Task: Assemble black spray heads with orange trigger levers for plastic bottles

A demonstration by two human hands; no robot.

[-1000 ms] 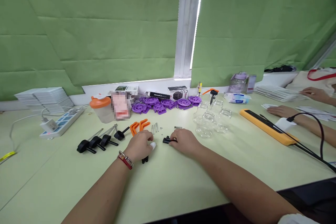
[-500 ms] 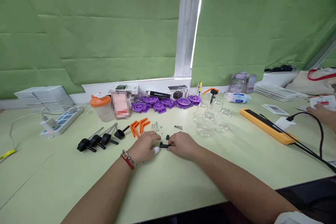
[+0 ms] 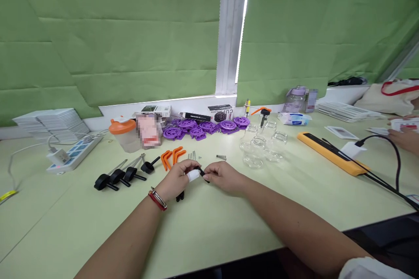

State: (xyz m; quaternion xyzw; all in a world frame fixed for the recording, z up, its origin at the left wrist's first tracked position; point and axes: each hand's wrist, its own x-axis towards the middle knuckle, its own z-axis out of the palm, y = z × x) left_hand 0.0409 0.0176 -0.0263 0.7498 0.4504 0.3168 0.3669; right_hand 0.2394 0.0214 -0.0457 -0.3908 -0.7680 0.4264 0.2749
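The small part pinched between the left hand and the right hand is black, and a white wrap covers one fingertip of the left hand. A red and silver bracelet circles that wrist. The table is pale green, the blinds a stronger green. The pump heads in a row are black with grey metal stems; the bent levers are orange; the wheels are purple. The jars are clear glass. The long bar is yellow-orange with a black stripe, the cable black, the power strip white and blue.
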